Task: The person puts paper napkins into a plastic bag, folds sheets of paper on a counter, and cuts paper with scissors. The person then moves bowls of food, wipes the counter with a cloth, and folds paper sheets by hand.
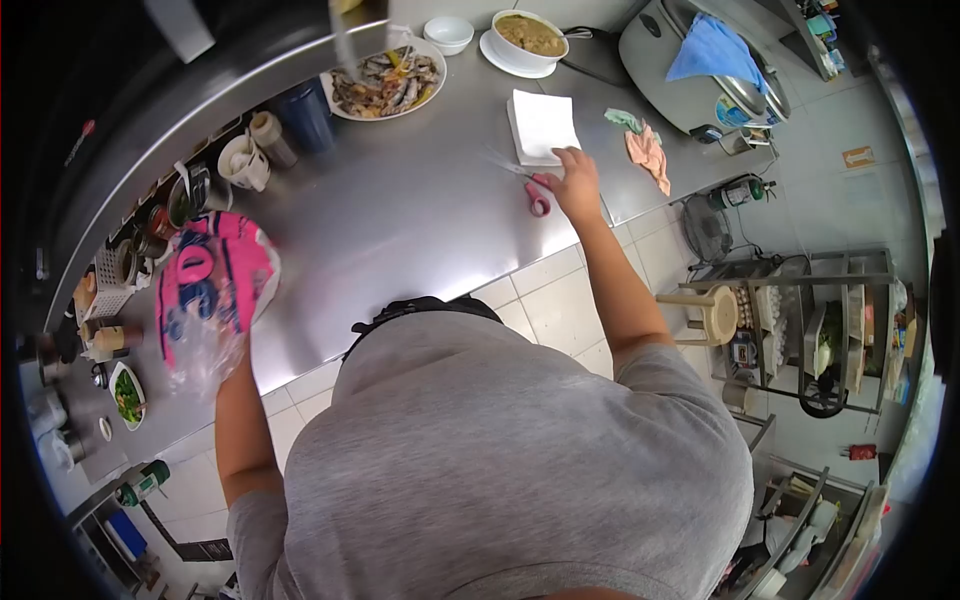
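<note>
A pink and blue printed plastic bag (215,275) with a crumpled clear end is at my left, over the counter edge. My left hand (232,350) grips it at the clear end, its fingers mostly hidden by the plastic. On the right, my right hand (574,187) has its fingers at the pink handles of a pair of scissors (539,201). The scissor blades point away to the left and look blurred. Just beyond, a stack of white paper sheets (543,122) lies on the counter, close to my fingertips.
The steel counter (400,220) holds a plate of cooked fish (432,85), a bowl of stew (528,38), small white bowls (448,33), cloths (650,160) and a large grey cooker (665,70). Jars and a white mug (243,163) line the back. A stool (712,312) and shelves (800,330) stand right.
</note>
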The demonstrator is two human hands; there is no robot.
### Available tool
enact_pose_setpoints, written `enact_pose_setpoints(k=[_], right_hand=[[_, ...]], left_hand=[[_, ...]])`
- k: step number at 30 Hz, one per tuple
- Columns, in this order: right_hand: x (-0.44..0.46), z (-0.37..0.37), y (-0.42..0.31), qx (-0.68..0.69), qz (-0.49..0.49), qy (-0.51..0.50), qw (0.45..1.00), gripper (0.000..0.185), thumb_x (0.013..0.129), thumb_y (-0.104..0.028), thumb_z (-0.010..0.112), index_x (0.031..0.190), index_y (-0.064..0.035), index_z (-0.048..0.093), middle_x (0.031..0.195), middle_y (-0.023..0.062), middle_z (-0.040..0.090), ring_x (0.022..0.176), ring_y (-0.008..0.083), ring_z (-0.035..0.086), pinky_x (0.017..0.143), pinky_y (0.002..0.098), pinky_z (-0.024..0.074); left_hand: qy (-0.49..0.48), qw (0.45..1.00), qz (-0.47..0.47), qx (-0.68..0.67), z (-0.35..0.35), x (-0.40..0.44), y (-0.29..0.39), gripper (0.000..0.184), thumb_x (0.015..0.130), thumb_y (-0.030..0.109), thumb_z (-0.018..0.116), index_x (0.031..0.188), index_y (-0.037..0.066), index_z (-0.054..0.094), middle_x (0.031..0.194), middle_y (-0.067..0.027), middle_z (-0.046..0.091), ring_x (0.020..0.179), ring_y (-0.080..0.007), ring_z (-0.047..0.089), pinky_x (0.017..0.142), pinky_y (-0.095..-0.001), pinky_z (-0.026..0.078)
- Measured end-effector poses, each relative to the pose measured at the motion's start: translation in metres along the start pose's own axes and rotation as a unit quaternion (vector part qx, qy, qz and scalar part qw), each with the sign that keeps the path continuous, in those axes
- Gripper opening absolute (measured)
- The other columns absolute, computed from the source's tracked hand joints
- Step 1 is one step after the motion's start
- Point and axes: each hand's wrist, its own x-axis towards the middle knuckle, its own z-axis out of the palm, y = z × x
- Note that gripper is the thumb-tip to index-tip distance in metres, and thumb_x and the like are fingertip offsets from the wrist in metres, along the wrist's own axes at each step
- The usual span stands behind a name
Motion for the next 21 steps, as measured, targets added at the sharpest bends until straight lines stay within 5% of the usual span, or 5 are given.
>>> enact_pose_setpoints(k=[4, 6, 11, 19, 21], right_hand=[[0.041, 0.025, 0.047, -0.020, -0.129, -0.070, 0.989, 0.032, 0.074, -0.015, 0.070, 0.105, -0.0076, 0.064, 0.108, 0.0149, 0.062, 0.099, 0.0334, 0.058, 0.085, 0.0396, 0.0463], [0.057, 0.034, 0.066, 0.025, -0.058, -0.097, 0.993, 0.026, 0.076, -0.014, 0.068, 0.101, -0.0063, 0.065, 0.103, 0.0156, 0.064, 0.093, 0.0336, 0.060, 0.079, 0.0391, 0.0479], [0.073, 0.039, 0.089, 0.143, -0.047, -0.126, 0.981, 0.014, 0.081, -0.011, 0.062, 0.092, -0.0032, 0.064, 0.090, 0.0152, 0.064, 0.082, 0.0343, 0.061, 0.070, 0.0402, 0.0487], [0.096, 0.030, 0.095, 0.243, -0.061, -0.140, 0.958, 0.010, 0.082, -0.009, 0.059, 0.088, -0.0010, 0.061, 0.081, 0.0132, 0.060, 0.080, 0.0309, 0.059, 0.072, 0.0370, 0.0465], [0.102, 0.005, 0.069, 0.385, -0.038, -0.168, 0.907, 0.010, 0.082, -0.008, 0.059, 0.087, -0.0002, 0.060, 0.080, 0.0112, 0.059, 0.078, 0.0261, 0.058, 0.075, 0.0335, 0.0456]], left_hand=[[-0.042, 0.989, -0.115, 0.089, 0.002, 0.008, 0.001, 0.039, 0.085, 0.012, 0.058, 0.122, 0.000, 0.054, 0.129, -0.0147, 0.053, 0.121, -0.0307, 0.047, 0.103, -0.0413, 0.035], [-0.001, 0.976, -0.177, 0.124, -0.001, -0.016, 0.012, 0.040, 0.084, 0.011, 0.059, 0.122, 0.000, 0.054, 0.129, -0.0151, 0.053, 0.122, -0.0318, 0.047, 0.104, -0.0418, 0.034], [0.361, 0.927, -0.093, -0.039, 0.070, -0.109, 0.080, 0.039, 0.082, 0.006, 0.060, 0.121, 0.003, 0.058, 0.130, -0.0158, 0.052, 0.126, -0.0360, 0.042, 0.107, -0.0455, 0.030], [0.248, 0.937, 0.010, -0.247, 0.083, -0.114, 0.233, 0.033, 0.083, 0.000, 0.057, 0.116, 0.004, 0.060, 0.126, -0.0129, 0.055, 0.125, -0.0307, 0.045, 0.104, -0.0392, 0.034], [0.187, 0.900, 0.000, -0.393, 0.080, -0.097, 0.259, 0.030, 0.085, 0.001, 0.058, 0.114, 0.004, 0.061, 0.120, -0.0106, 0.060, 0.116, -0.0232, 0.053, 0.101, -0.0350, 0.037]])
